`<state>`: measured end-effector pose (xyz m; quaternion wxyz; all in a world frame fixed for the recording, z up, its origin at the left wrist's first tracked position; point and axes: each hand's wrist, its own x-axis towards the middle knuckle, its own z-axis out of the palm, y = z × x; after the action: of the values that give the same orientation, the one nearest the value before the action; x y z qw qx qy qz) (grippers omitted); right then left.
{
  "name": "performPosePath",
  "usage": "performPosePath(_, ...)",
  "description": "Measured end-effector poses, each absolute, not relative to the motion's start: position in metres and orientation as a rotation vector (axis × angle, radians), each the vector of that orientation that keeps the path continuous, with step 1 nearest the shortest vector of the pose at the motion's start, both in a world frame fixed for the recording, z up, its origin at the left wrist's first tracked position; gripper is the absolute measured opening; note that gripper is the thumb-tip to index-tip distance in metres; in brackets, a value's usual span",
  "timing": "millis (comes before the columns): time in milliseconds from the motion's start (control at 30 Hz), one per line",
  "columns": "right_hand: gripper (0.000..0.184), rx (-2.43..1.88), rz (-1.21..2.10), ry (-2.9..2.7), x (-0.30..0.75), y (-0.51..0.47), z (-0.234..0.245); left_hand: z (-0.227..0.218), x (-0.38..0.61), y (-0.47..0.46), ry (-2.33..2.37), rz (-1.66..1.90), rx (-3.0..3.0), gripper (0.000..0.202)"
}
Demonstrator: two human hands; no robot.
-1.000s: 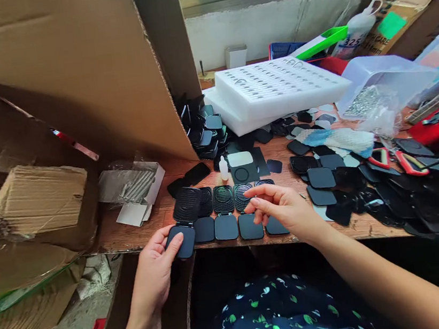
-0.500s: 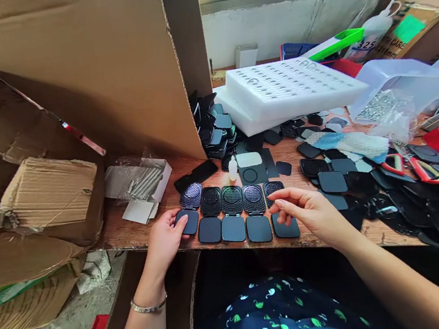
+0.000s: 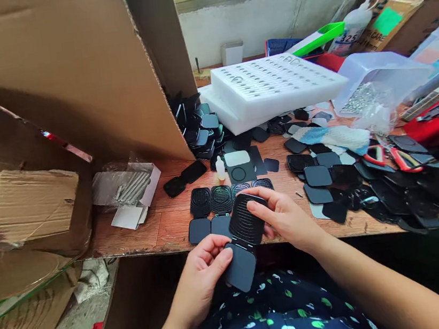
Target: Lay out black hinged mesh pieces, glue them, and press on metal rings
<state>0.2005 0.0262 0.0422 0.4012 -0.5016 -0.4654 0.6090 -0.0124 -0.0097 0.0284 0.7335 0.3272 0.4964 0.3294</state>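
Observation:
Both hands hold a black hinged two-panel piece (image 3: 241, 265), opened out and tilted above the table's front edge. My left hand (image 3: 204, 269) is closed on its smooth square panel, thumb on top. My right hand (image 3: 284, 212) pinches the other panel, which has curved ridges, at its upper right edge. Behind the hands, several similar hinged pieces (image 3: 200, 202) lie opened in a row, ridged panels at the back and smooth ones in front. The held piece and my hands cover part of that row.
Beyond the row stands a small white dropper bottle (image 3: 220, 168). A white box of metal rods (image 3: 151, 184) lies left. White foam blocks (image 3: 275, 92) with slots sit at the back. Loose black panels (image 3: 393, 190), scissors (image 3: 405, 159) and a cloth (image 3: 331, 138) crowd the right. Tall cardboard (image 3: 72, 87) rises left.
My left hand has lifted the leftmost hinged piece from the row and brought it right, towards my body. My right hand has come left and taken hold of its ridged panel. The view has shifted.

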Motion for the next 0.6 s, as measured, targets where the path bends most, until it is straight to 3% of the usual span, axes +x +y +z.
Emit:
performPosePath(300, 0.039, -1.151, 1.66, -0.738, 0.229, 0.017, 0.033, 0.029, 0.031, -0.024, 0.784, 0.597, 0.761, 0.035)
performPosePath(500, 0.043, -0.844, 2.294, -0.565, 0.216, -0.018, 0.012, 0.058, 0.032, -0.023, 0.65, 0.404, 1.388, 0.024)
performPosePath(600, 0.043, -0.819, 2.371, -0.543, 0.21, -0.032, 0.004, 0.064, 0.033, -0.021, 0.629, 0.347, 1.576, 0.024)
